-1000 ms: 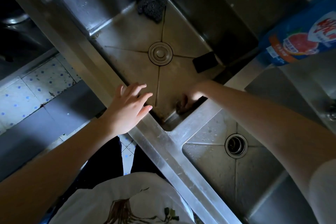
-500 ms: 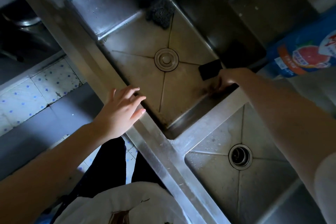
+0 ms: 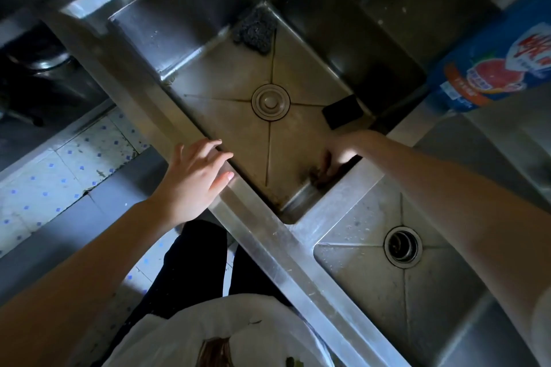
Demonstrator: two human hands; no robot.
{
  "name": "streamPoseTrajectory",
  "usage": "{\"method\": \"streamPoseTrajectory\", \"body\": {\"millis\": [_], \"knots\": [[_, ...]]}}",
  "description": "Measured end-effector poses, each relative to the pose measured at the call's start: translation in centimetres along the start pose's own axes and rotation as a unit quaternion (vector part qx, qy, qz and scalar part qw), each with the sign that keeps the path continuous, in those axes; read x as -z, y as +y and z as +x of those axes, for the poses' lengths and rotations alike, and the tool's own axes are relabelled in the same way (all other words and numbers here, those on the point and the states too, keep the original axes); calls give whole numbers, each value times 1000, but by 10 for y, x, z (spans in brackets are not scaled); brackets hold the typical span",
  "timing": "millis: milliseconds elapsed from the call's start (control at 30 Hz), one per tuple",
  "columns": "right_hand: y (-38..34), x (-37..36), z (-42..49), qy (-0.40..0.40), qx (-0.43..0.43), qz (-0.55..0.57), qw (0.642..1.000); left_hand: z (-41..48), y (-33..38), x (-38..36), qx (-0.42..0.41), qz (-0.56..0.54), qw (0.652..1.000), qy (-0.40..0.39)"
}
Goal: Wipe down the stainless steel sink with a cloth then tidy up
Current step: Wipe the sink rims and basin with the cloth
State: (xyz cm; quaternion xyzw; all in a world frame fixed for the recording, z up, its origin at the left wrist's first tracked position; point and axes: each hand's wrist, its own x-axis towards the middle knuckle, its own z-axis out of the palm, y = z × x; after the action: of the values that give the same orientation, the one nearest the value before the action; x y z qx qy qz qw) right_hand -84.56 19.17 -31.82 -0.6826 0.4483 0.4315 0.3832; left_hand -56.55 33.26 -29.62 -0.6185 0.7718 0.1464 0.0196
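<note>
Sink [image 3: 268,235] rim's got left hand [image 3: 193,182] flat, fingers loose. Right hand [image 3: 343,149] rubs cloth [image 3: 322,171] inside, can't tell its grip.

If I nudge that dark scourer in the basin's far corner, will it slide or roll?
The scourer looks like a wiry tangle, so probably light and squashy, not stiff. Its lumpy, rough surface would likely drag on the basin floor rather than roll. It sits tucked into the corner, so a push toward the walls may only jam it.
</note>
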Motion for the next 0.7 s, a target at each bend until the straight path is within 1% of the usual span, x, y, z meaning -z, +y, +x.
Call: {"method": "streamPoseTrajectory", "body": {"millis": [100, 200, 333, 433, 533, 600, 667, 700], "knots": [[-22, -10, 0, -42, 40, -11, 998, 1, -8, 2, -1, -8, 1000, -3], [-42, -26, 7, -30, 44, -11, 998, -1, -18, 3, 2, -21, 1000, -21], [-63, -44, 16, -19, 17, 8, 1000, 1, -31, 4, -17, -26, 999, -37], [-76, -49, 21, -10, -13, 10, 1000, 7, -40, 9, -43, -28, 998, -31], [-86, -50, 23, 9, -55, 61, 997, 16, -57, 16, -74, -30, 996, -36], [-88, -49, 24, 31, -81, 120, 989, 24, -70, 19, -101, -36, 993, -41], [-88, -48, 28, 63, -107, 197, 973, 34, -82, 23, -120, -42, 990, -58], [-89, -49, 29, 70, -121, 255, 957, 40, -88, 25, -124, -43, 989, -67]]}}
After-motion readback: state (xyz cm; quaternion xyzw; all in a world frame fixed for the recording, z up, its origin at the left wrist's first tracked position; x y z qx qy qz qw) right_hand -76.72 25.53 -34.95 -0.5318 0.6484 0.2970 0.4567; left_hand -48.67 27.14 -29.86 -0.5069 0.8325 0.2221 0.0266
